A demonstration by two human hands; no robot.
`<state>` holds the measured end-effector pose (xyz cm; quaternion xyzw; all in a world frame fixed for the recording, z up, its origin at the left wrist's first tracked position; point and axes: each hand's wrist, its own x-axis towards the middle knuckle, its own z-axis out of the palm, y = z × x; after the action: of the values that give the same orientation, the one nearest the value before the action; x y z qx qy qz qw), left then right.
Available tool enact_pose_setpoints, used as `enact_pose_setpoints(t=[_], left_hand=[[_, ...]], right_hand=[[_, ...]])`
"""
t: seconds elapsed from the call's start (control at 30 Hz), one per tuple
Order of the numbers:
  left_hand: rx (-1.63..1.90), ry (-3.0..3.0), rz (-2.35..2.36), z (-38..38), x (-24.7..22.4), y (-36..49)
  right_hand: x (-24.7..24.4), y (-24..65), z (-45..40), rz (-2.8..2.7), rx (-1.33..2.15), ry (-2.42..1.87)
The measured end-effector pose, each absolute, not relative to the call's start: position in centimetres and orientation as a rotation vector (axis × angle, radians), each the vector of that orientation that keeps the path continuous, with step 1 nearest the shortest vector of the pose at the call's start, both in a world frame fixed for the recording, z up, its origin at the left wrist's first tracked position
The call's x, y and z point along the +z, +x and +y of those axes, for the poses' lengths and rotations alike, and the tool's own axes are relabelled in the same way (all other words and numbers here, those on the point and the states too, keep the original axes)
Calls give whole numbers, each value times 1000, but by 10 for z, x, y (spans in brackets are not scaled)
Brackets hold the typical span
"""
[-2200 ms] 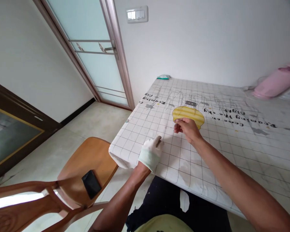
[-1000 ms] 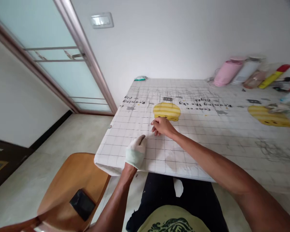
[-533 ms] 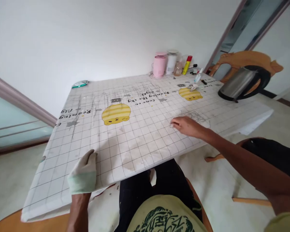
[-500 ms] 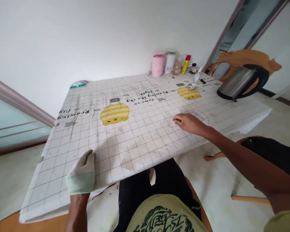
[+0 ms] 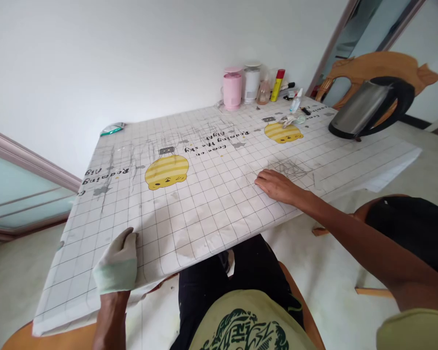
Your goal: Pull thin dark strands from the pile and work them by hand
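My left hand (image 5: 117, 260), in a whitish glove with a pale green cuff, rests on the tablecloth (image 5: 204, 209) near the table's front left. Its thumb and forefinger lie close together, the other fingers curled out of sight; whatever they might hold is hidden. Bare, my right hand (image 5: 275, 185) is down on the cloth at the right, fingers bent and pressed together. Anything inside that grasp is too small or too covered to make out. Just beyond it is a tangle of thin dark lines (image 5: 290, 167); whether they are marks or loose strands I cannot tell.
An electric kettle (image 5: 363, 109) stands at the table's right end. Along the wall are a pink canister (image 5: 232, 90), a white canister (image 5: 251, 83), a bottle (image 5: 263, 93) and a red-capped yellow can (image 5: 277, 86). A crumpled glove-like cloth (image 5: 291, 120) lies nearby. Behind is a wooden chair (image 5: 383, 65).
The camera view has shifted slightly. My right hand has come down flatter on the cloth and its fingers have turned lower. My left hand keeps its place on the table.
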<state>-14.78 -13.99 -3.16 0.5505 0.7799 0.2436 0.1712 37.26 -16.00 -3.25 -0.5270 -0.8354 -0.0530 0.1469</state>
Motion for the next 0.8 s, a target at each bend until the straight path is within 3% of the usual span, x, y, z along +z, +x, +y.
enact_pose_setpoints(t=[0.17,0.37,0.57,0.8], left_hand=[[793,1560,2063,-132,-21,-129],[890,1571,1644,-117,29,-70],[871,1579,1100,-99,67,-13],[652,1383,805,-81,67,37]], right_hand=[[-5,356,-163,-1873,241,-1483],[37,326,-162,-1498,799,-1320],[42,301,-155,-1398,1084,-1146],[36,276,-147,-1445,1164,-1117]])
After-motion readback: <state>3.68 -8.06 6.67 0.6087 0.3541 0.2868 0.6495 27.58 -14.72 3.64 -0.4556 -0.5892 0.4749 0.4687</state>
